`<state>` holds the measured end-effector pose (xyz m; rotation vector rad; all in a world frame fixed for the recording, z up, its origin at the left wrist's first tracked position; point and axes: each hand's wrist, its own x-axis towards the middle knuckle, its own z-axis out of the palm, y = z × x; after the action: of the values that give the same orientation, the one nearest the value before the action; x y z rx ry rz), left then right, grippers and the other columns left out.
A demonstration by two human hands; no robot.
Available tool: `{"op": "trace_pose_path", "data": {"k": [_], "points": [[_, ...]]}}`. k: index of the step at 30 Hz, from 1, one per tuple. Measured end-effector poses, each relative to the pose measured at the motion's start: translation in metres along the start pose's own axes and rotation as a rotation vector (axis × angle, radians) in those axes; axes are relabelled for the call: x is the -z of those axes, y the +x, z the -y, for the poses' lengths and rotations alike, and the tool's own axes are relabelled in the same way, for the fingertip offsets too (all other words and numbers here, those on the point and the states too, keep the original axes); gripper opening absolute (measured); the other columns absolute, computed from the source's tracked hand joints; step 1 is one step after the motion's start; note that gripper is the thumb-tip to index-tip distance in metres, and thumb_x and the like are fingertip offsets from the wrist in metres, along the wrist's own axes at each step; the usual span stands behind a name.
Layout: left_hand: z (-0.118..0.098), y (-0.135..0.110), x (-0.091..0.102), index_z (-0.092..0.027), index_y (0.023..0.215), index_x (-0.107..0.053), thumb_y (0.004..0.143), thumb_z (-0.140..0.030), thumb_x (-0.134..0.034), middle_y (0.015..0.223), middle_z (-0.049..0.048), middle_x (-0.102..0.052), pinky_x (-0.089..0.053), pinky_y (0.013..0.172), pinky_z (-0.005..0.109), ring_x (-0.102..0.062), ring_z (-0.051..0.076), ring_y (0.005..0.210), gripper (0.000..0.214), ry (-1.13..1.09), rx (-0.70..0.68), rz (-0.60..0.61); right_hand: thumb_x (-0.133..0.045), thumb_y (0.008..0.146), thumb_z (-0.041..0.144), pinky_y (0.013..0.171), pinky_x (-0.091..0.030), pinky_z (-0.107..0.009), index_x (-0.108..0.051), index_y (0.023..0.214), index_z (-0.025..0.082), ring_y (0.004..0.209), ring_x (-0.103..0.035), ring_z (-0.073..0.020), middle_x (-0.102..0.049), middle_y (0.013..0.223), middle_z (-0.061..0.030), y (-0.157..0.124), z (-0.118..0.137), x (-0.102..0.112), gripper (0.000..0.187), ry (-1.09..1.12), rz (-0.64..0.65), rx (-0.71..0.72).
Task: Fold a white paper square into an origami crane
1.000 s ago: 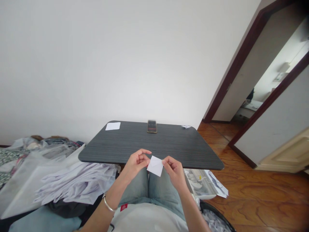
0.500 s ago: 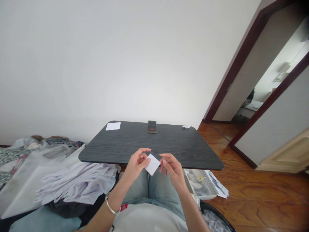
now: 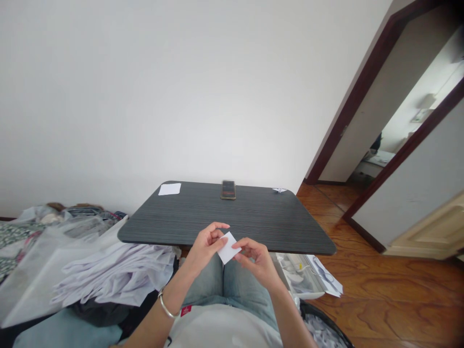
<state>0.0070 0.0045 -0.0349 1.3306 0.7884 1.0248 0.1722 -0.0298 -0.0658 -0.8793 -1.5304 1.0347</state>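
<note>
A small folded square of white paper [image 3: 228, 249] is held above my lap, just in front of the table's near edge, with one corner towards the table. My left hand [image 3: 207, 244] pinches its left side between thumb and fingers, the index finger stretched out over the top. At the right corner, the fingertips of my right hand [image 3: 255, 258] close on the paper from above and below. The fingers under the sheet are partly hidden.
On the dark table [image 3: 203, 212] lie a white paper sheet [image 3: 169, 189], a phone-like dark rectangle [image 3: 228, 189] and a small folded white paper piece [image 3: 279, 190]. White cloth [image 3: 119, 270] is piled at left. A box of items [image 3: 299, 275] sits right of my legs.
My right hand has moved left and closed on the right corner of the paper, where it was open beside it before. My left hand keeps its pinch.
</note>
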Motion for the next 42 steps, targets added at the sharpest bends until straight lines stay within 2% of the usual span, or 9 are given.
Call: {"op": "trace_pose_path", "data": {"k": [5,8,11,14,19,23,33,38,42], "points": [[0.002,-0.001,-0.004,-0.015,0.102,-0.055,0.072,-0.033,-0.066,0.063,-0.0037,-0.053,-0.038,0.053,0.020,-0.051,0.010,0.056,0.037,-0.016,-0.025,-0.003,-0.060,0.077,0.027,0.048,-0.042,-0.021,-0.065,0.083,0.019,0.060,-0.056,-0.0138,-0.062,0.066,-0.0015,0.001,-0.001,-0.002,0.012,0.074,-0.039,-0.080],[0.002,-0.004,-0.003,-0.017,0.105,-0.058,0.071,-0.033,-0.067,0.088,0.0049,-0.059,-0.045,0.063,0.024,-0.057,0.016,0.075,0.038,0.036,-0.132,-0.024,-0.062,0.075,0.030,0.047,-0.041,-0.021,-0.065,0.081,0.018,0.060,-0.059,-0.0148,-0.063,0.064,-0.0021,0.002,-0.002,-0.003,0.014,0.136,-0.101,-0.112],[0.002,-0.007,0.002,-0.020,0.100,-0.064,0.064,-0.028,-0.074,0.121,0.0104,-0.050,-0.048,0.076,0.030,-0.055,0.023,0.098,0.038,0.179,-0.239,0.012,-0.064,0.074,0.032,0.045,-0.042,-0.021,-0.066,0.081,0.017,0.059,-0.060,-0.0150,-0.065,0.062,-0.0023,0.003,-0.004,-0.003,0.016,0.155,-0.169,-0.111],[0.001,-0.009,0.006,-0.021,0.093,-0.068,0.064,-0.025,-0.074,0.128,0.0101,-0.045,-0.048,0.082,0.033,-0.054,0.024,0.104,0.030,0.281,-0.276,0.053,-0.064,0.073,0.032,0.044,-0.042,-0.021,-0.067,0.082,0.018,0.057,-0.060,-0.0145,-0.065,0.061,-0.0022,0.004,-0.004,-0.003,0.017,0.158,-0.205,-0.097],[0.003,-0.006,0.005,-0.019,0.076,-0.071,0.073,-0.023,-0.066,0.112,0.0098,-0.058,-0.043,0.085,0.033,-0.056,0.023,0.099,0.007,0.389,-0.335,-0.042,-0.066,0.072,0.032,0.043,-0.042,-0.020,-0.068,0.081,0.018,0.057,-0.061,-0.0150,-0.066,0.060,-0.0018,0.004,-0.006,-0.004,0.017,0.160,-0.235,-0.108],[0.006,-0.003,0.002,-0.019,0.068,-0.069,0.077,-0.021,-0.060,0.095,0.0074,-0.065,-0.042,0.083,0.032,-0.059,0.021,0.090,0.013,0.450,-0.393,-0.140,-0.067,0.072,0.032,0.043,-0.042,-0.020,-0.068,0.083,0.017,0.060,-0.063,-0.0158,-0.068,0.065,-0.0040,0.003,-0.008,-0.006,0.019,0.153,-0.194,-0.131],[0.014,-0.006,-0.008,-0.018,0.067,-0.066,0.078,-0.021,-0.060,0.083,0.0053,-0.066,-0.043,0.075,0.028,-0.060,0.019,0.082,0.013,0.419,-0.445,-0.228,-0.069,0.070,0.030,0.041,-0.041,-0.018,-0.066,0.077,0.018,0.053,-0.058,-0.0125,-0.063,0.056,0.0003,0.003,-0.008,-0.011,0.015,0.208,-0.256,-0.096],[0.017,-0.007,-0.013,-0.018,0.066,-0.066,0.077,-0.021,-0.061,0.072,0.0024,-0.063,-0.043,0.065,0.025,-0.059,0.016,0.070,0.013,0.414,-0.527,-0.289,-0.070,0.069,0.029,0.042,-0.042,-0.019,-0.066,0.069,0.017,0.050,-0.056,-0.0115,-0.063,0.054,0.0000,0.003,-0.006,-0.014,0.013,0.238,-0.336,-0.059],[0.023,-0.007,-0.012,-0.018,0.065,-0.066,0.077,-0.020,-0.061,0.063,0.0003,-0.060,-0.042,0.059,0.023,-0.055,0.014,0.061,0.013,0.395,-0.569,-0.314,-0.070,0.069,0.027,0.045,-0.045,-0.019,-0.068,0.067,0.017,0.053,-0.058,-0.0120,-0.064,0.057,0.0000,0.002,-0.004,-0.016,0.011,0.256,-0.339,-0.044]]}}
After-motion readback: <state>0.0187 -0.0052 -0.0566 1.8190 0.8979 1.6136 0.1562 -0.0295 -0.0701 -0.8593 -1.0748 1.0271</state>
